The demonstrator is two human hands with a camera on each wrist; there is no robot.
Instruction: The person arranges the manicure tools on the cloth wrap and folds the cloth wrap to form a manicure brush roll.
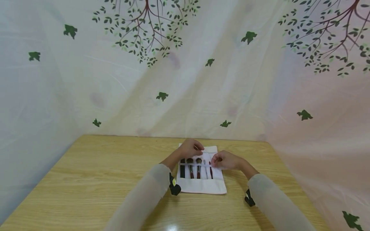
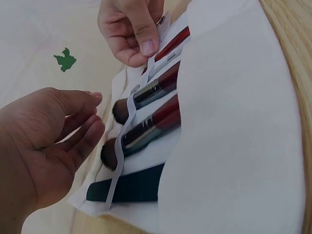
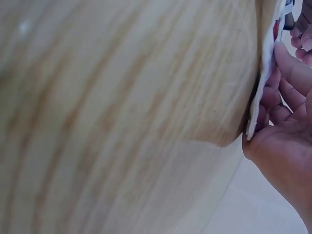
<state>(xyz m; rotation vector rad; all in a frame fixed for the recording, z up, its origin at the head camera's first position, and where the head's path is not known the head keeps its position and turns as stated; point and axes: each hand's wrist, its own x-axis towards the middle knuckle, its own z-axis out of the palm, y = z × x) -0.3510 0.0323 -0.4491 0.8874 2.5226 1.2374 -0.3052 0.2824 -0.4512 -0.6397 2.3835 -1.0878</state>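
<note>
A white cloth brush roll lies unfolded on the table, its lower pocket and a white elastic band holding several tools. Two brushes with dark bristles and red handles, the first brush and the second brush, sit beside a flat black strip. Farther right are a thin silvery tool and a slim red-handled tool. My left hand hovers over the roll's upper part, loosely bent fingers holding nothing. With thumb and fingers, my right hand pinches the elastic band near the slim red-handled tool.
The roll lies near the far edge of a wooden table. Behind the table and at its sides hangs a pale cloth printed with leaves and branches. Black wrist cameras, one a left camera, sit on both sleeves.
</note>
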